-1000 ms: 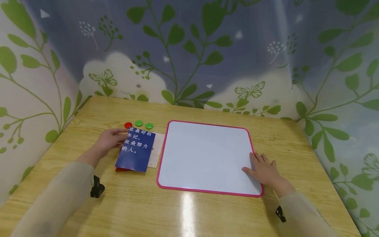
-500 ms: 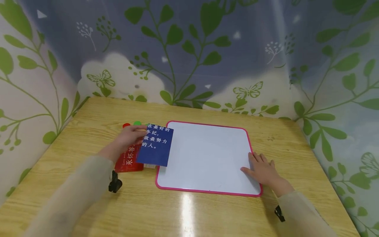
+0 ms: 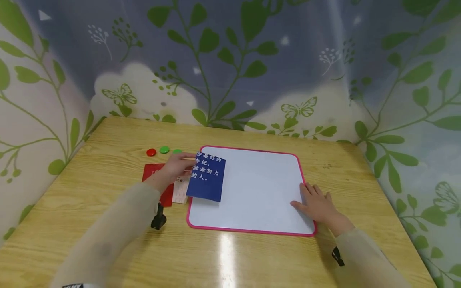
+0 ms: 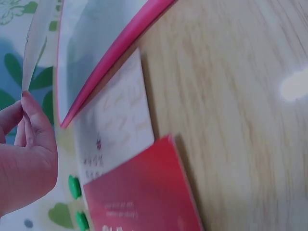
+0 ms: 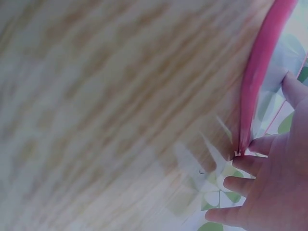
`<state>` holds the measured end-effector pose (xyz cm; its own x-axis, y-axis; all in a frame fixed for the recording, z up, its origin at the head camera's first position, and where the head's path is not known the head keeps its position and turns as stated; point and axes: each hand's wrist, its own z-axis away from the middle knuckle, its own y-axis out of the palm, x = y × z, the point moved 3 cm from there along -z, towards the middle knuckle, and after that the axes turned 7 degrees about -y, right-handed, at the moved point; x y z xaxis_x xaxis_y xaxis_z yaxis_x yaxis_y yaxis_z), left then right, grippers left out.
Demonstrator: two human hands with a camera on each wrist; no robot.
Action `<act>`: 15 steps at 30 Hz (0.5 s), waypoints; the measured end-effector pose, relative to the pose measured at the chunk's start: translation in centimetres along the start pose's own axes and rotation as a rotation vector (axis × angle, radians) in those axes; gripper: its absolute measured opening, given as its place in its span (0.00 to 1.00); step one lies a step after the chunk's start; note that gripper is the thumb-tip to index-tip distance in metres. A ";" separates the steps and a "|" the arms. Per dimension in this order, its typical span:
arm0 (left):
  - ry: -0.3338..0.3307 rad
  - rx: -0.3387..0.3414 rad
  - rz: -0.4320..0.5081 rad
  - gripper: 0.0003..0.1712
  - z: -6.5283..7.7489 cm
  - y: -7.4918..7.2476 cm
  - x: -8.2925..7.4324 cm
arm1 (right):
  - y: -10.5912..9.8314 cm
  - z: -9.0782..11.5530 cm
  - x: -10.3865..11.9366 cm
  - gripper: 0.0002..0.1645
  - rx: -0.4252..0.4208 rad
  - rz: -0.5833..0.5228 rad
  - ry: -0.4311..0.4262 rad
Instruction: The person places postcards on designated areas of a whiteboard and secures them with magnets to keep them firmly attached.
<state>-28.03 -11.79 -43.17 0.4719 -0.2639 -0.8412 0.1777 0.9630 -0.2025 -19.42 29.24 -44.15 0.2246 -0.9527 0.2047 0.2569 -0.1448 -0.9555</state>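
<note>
My left hand (image 3: 176,168) pinches the left edge of a blue card (image 3: 207,178) printed with white Chinese writing. The card overlaps the left part of a pink-framed whiteboard (image 3: 255,200) in the head view. In the left wrist view, thumb and fingers meet at the card's edge, which stands above the board. My right hand (image 3: 320,204) rests on the board's right edge with its fingers spread and straight, thumb on the white surface. Under the left wrist lie a red card (image 3: 166,197) and a pale card (image 3: 179,193), the red one partly hidden by the hand.
A red magnet (image 3: 151,152) and a green magnet (image 3: 164,149) lie behind the cards, with another green magnet (image 3: 177,151) half covered by the left hand. The wooden table (image 3: 119,160) meets leaf-patterned walls (image 3: 230,72) at its back and sides.
My left hand has lifted the blue card off the red and pale cards and carried it rightward over the whiteboard's left side. The right hand has stayed on the board's edge.
</note>
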 end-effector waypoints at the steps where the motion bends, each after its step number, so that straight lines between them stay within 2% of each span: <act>1: -0.006 0.004 0.008 0.25 -0.1 0.2 0.1 | 0.0 0.0 0.0 0.54 -0.001 -0.004 0.001; 8: -0.022 0.010 0.014 0.24 -0.8 1.6 0.8 | 0.0 -0.1 0.2 0.51 0.016 0.012 0.003; 10: -0.019 -0.009 0.015 0.23 -0.9 1.9 0.9 | 0.0 -0.1 0.2 0.51 0.022 0.019 0.005; 15: -0.026 -0.096 -0.063 0.20 -1.1 2.6 1.0 | 0.1 -0.1 0.0 0.50 0.020 0.017 0.009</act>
<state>-28.07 -9.50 -45.09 0.4850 -0.3247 -0.8120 0.1251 0.9447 -0.3030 -19.50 29.23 -44.27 0.2209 -0.9573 0.1868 0.2715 -0.1236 -0.9545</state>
